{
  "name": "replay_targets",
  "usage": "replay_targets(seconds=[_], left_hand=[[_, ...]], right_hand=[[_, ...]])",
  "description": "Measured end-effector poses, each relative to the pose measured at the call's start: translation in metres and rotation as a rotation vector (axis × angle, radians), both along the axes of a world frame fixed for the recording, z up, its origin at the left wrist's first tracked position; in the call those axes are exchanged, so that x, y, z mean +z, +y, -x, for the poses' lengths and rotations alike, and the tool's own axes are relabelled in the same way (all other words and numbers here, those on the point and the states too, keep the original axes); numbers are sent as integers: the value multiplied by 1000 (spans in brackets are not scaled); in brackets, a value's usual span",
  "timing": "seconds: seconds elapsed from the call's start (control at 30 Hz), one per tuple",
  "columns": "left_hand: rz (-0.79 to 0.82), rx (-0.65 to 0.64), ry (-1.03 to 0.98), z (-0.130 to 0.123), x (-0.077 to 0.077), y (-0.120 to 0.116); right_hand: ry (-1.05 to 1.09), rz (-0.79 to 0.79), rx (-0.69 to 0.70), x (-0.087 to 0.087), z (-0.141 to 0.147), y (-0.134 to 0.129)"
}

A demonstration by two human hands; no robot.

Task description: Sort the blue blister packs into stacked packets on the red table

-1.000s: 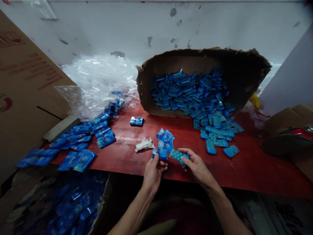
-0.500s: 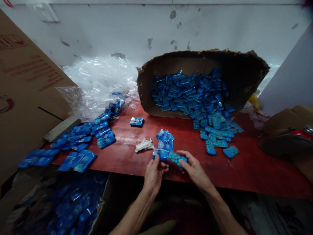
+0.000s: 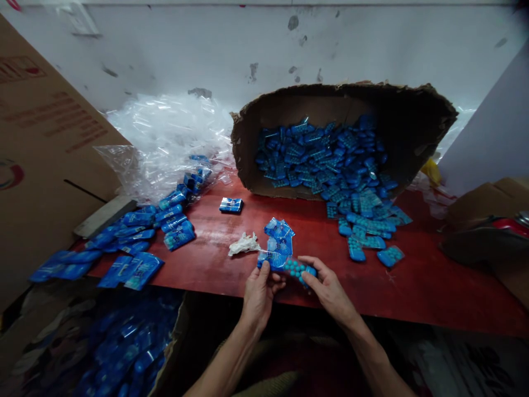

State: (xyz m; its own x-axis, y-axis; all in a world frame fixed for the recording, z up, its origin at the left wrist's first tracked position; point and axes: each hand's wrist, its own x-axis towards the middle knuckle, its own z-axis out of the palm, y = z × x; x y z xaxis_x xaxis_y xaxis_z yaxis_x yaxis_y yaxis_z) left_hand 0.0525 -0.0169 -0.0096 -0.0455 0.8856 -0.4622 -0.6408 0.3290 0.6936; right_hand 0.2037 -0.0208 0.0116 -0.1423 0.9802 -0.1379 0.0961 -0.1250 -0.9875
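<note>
My left hand [image 3: 261, 289] pinches a blue printed packet sleeve [image 3: 273, 259] between thumb and fingers at the front of the red table. My right hand [image 3: 328, 284] grips a clear packet of turquoise balls [image 3: 295, 268] with a blue end. The inner end of this packet meets the right end of the sleeve; whether it is inside cannot be made out. Just beyond my hands lie several flat blue printed pieces [image 3: 281, 231], partly overlapping. A crumpled white tissue [image 3: 244, 245] rests to their left, and a small stack of blue cards [image 3: 231, 205] lies farther back.
A torn cardboard box [image 3: 343, 197] on its side spills ball packets [image 3: 367, 226] onto the red table [image 3: 430, 281]. Blue wrapped packets [image 3: 136, 234] lie at left, before a heap of clear plastic [image 3: 173, 132]. Below the left edge, an open carton holds more blue packets [image 3: 128, 342].
Hardly anything differs. The ball packet in my right hand and the sleeve in my left have shifted very slightly against each other.
</note>
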Motion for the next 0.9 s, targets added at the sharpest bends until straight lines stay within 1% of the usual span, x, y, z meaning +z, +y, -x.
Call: replay_targets(seconds=[0.1,0.3,0.4,0.57,0.7,0.83,0.9], left_hand=[[-1,4,11,0,-1,0],[-8,18,17,0,-2,0],[-31,-10,42,1,-3,1],[-28,-66,50,2,-2,3],[-24,-67,65,2,0,4],[-42,-68,78,2,2,5],[-39,-71,62,1,3,5]], right_hand=[[3,-5,28,2,-1,1],[19,148,51,2,1,0],[28,162,69,5,-1,0],[-37,55,81,10,-8,3],[-69,50,78,10,-9,2],[-100,-56,34,10,-7,1],[-98,-76,24,11,-6,0]])
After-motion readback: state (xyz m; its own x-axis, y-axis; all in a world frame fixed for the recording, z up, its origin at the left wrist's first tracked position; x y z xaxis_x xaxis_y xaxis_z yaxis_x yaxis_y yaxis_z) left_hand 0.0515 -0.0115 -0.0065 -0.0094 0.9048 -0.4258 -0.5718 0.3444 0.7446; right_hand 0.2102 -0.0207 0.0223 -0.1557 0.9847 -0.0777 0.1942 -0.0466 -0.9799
